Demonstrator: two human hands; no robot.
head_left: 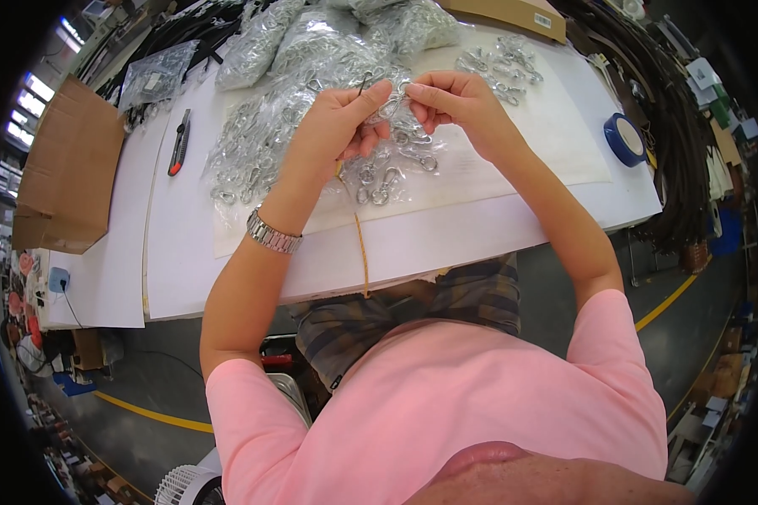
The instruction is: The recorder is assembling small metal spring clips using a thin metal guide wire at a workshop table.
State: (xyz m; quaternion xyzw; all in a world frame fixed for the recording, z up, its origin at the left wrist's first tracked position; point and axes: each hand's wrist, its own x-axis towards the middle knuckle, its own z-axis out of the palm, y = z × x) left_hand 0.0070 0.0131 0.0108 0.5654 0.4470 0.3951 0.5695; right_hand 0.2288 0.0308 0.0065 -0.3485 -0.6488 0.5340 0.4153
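Observation:
Above a heap of silver metal snap hooks (pixel 265 147) in clear plastic, my two hands come close together. The thumb and fingers of my left hand (pixel 349 122) are pinched, with a thin dark metal piece showing at the fingertips; its kind is hard to make out. My right hand (pixel 459 101) pinches a small shiny metal snap hook (pixel 393 103), partly hidden by the fingers. An orange-yellow cord (pixel 362 244) runs from below my left hand over the table's front edge. Loose snap hooks (pixel 385 187) lie just below my hands.
Filled plastic bags (pixel 328 38) are piled at the back. A utility knife (pixel 179 143) and a cardboard box (pixel 67 168) are to the left. More hooks (pixel 505 67) lie back right, near a blue tape roll (pixel 625 140). Dark straps (pixel 682 168) hang beyond the white table (pixel 446 240).

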